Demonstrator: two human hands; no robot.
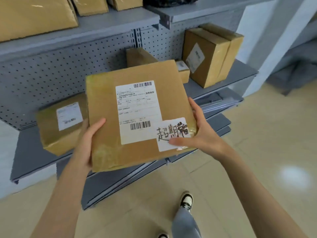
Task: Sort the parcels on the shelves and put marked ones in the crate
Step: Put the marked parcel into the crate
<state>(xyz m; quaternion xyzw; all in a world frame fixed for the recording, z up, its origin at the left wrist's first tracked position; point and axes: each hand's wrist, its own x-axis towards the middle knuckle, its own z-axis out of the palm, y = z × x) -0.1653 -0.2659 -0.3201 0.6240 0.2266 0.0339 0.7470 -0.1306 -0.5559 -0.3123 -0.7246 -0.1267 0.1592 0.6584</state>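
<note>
Held parcel: flat brown cardboard box (pixel 137 115), carried in front of the middle shelf, top face tilted toward the camera.
Printed label: white shipping label (pixel 139 110) with two barcodes, centred on the box's top face.
Marked sticker: white handwritten sticker (pixel 171 133) at the box's lower right corner, overlapping the printed label's corner.
Left hand (pixel 91 136): grasping the box's left edge, thumb on top, fingers hidden underneath.
Right hand (pixel 197 129): grasping the box's right edge, thumb lying across the handwritten sticker, fingers curled around the side.
Middle shelf (pixel 30 158): grey metal, with perforated back panel (pixel 51 69).
Shelf parcel, left: taped brown box (pixel 60 124) with white label, resting on the middle shelf just behind the left hand.
Shelf parcels, right: tall brown box (pixel 209 55) with white label, standing on end; small box (pixel 183 69) beside it; another brown box (pixel 139 56) behind the held parcel.
Upper shelf (pixel 120 19): carrying several brown parcels (pixel 34 14), partly cropped.
Floor (pixel 257 134): beige tiles; black-and-white sneaker (pixel 187 200) and grey trouser leg visible below.
Crate: not in view.
</note>
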